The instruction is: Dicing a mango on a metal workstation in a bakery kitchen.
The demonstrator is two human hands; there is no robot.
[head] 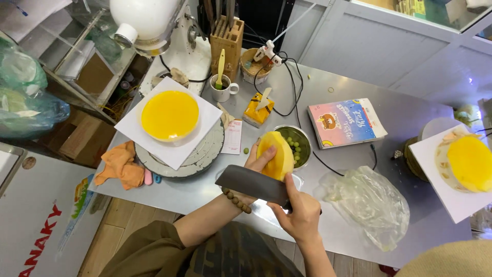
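A person's right hand (302, 213) gripped the handle of a broad cleaver (252, 183), fingers wrapped tightly round it, the blade lying flat-on toward the camera and reaching up to the fruit. The left hand (259, 160), a bead bracelet (237, 200) at the wrist, cradled a peeled yellow mango (275, 154) from the 9 o'clock side, thumb across its face. The mango sat above the near middle of the steel table (359, 92), just over a small glass dish. The work appeared to stand at the slicing stage; the next cut would seem to call for a steady blade kept clear of the thumb on slippery flesh.

At 3 o'clock lay a crumpled clear plastic bag (369, 202). Just beyond the mango, at 1 o'clock, stood a metal bowl (297, 143) of small green fruit. At 10 o'clock a yellow-topped cake (169, 115) rested on a white square board atop a turntable, with an orange cloth (120, 164) at 9 o'clock. A second yellow cake (469, 161) sat at far right. A knife block (226, 43) stood at the far edge.
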